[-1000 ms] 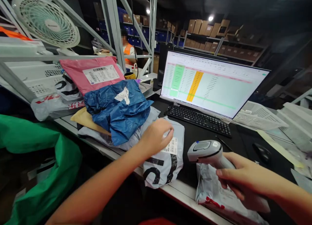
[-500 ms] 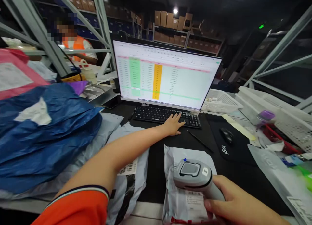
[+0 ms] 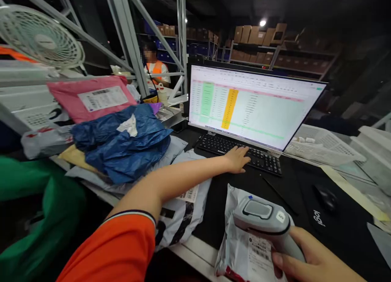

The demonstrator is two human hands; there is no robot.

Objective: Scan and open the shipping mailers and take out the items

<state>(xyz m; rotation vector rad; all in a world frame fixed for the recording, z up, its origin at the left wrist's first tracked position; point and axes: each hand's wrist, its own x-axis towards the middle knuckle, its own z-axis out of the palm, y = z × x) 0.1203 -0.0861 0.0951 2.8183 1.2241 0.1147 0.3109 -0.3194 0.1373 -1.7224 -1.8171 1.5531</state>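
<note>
My left hand (image 3: 236,159) reaches across the desk with its fingers spread over the right part of the black keyboard (image 3: 214,144). My right hand (image 3: 301,255) is wrapped round the handle of a grey barcode scanner (image 3: 262,217) marked with a 5. Beneath the scanner lies a grey plastic mailer (image 3: 232,237) with a white label (image 3: 259,253) and a bit of red at its near end. Behind the keyboard stands a monitor (image 3: 269,115) showing a spreadsheet with green and orange columns.
To the left, a blue plastic bag (image 3: 146,139), a pink mailer (image 3: 88,99) and several grey parcels are piled up. A fan (image 3: 42,40) stands behind them. On the right are a mouse (image 3: 325,197), its pad and a white basket (image 3: 326,145). A person (image 3: 157,68) sits beyond the frame.
The view has swung to the left, bringing the fan and a green bag into sight. My left hand stays at the keyboard, and my right hand still holds the scanner over the mailer.
</note>
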